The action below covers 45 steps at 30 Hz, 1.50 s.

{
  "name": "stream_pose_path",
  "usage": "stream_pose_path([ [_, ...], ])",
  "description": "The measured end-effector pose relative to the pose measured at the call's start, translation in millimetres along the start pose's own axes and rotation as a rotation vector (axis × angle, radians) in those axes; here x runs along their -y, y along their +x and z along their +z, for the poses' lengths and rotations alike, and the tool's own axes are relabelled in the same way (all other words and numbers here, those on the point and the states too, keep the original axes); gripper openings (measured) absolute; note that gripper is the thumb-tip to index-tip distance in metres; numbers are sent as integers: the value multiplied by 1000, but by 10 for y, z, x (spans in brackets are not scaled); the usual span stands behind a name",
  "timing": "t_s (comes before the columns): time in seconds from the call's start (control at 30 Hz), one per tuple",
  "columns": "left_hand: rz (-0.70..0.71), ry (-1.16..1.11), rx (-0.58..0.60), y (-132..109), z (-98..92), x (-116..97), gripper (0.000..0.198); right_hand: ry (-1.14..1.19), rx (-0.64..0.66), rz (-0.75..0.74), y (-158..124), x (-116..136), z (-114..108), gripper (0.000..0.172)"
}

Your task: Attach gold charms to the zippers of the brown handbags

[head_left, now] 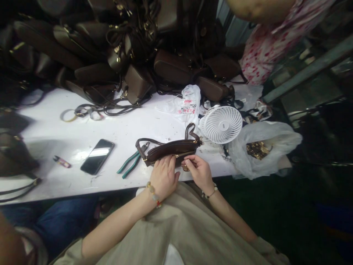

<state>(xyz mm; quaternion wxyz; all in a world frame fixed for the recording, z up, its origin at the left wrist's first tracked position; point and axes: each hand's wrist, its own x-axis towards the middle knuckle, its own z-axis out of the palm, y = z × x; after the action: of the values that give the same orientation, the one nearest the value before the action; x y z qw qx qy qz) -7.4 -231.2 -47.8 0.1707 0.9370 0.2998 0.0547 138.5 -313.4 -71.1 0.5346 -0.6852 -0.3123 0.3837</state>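
Note:
A dark brown leather shoulder bag [171, 151] with a looped strap and gold fittings lies on the white table [46, 136], close to its front edge. My left hand [164, 177] rests on the bag's front and grips it, fingers curled over. My right hand [199, 171] pinches a small gold fitting [185, 168] at the bag's lower edge. Green-handled pliers [132, 162] lie just left of the bag, touching neither hand. Part of the bag's underside is hidden by my hands.
A phone [97, 156] and a small tube [61, 162] lie to the left. A white desk fan [220, 124] and a plastic bag of gold hardware [261, 147] sit to the right. Brown bags [138, 73] are piled behind. A co-worker in a floral top [264, 48] stands far right.

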Motion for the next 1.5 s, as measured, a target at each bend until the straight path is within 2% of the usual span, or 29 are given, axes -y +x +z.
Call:
stream_pose_path([
  [0.13, 2, 2, -10, -13, 12, 0, 52, -89, -7, 11, -1, 3, 14, 31],
  [0.37, -4, -21, -7, 3, 21, 30, 51, 66, 89, 139, -98, -35, -82, 36],
  [0.5, -9, -24, -5, 5, 29, 33, 51, 235, 157, 249, -162, -72, -93, 41],
  [0.67, -9, -24, -13, 2, 32, 23, 51, 275, 103, 261, -145, -113, -33, 38],
  [0.87, -13, 3, -25, -16, 41, -4, 52, 53, 18, 139, -71, 3, 19, 30],
  [1.07, 16, -15, -41, -68, 57, -62, 56, -354, -130, -128, -1, 110, 75, 26],
  [1.27, 26, -30, -35, -96, 73, -153, 64, -703, -189, -208, 60, 129, 117, 16],
  [1.37, 48, 10, -38, -118, 111, -164, 65, -771, -179, -209, 79, 188, 142, 16],
  [1.5, 87, 44, -47, -141, 164, -151, 68, -705, -100, -200, 68, 235, 181, 17],
])
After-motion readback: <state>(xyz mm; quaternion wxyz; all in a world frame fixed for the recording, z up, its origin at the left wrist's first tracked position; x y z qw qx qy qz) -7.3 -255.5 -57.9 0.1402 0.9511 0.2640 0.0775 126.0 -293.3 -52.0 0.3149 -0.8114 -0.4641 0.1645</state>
